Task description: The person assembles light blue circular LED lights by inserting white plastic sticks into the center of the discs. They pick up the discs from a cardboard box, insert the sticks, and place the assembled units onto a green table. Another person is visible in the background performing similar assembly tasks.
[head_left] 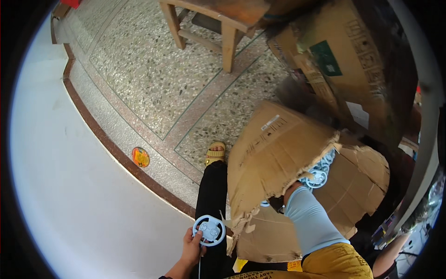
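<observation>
My left hand [191,246] is closed on the rim of a light blue toy steering wheel [221,236], held above my black-trousered leg. The wheel has an open ring and a moulded centre. My right arm, in a light blue sleeve [309,216], reaches into a large open cardboard box [274,149] with torn flaps. Only the wrist end of my right hand [291,189] shows at the box opening; its fingers are hidden behind the flap. Just beyond it in the box lie several light blue pieces, among them another toy steering wheel [317,178].
A wooden stool [227,42] stands on the speckled floor ahead. Bigger cardboard boxes [362,60] are stacked at the far right. A white wall [83,186] curves along the left, with an orange round sticker [140,157] on the floor beside it. Another person's bare arm [391,255] shows at lower right.
</observation>
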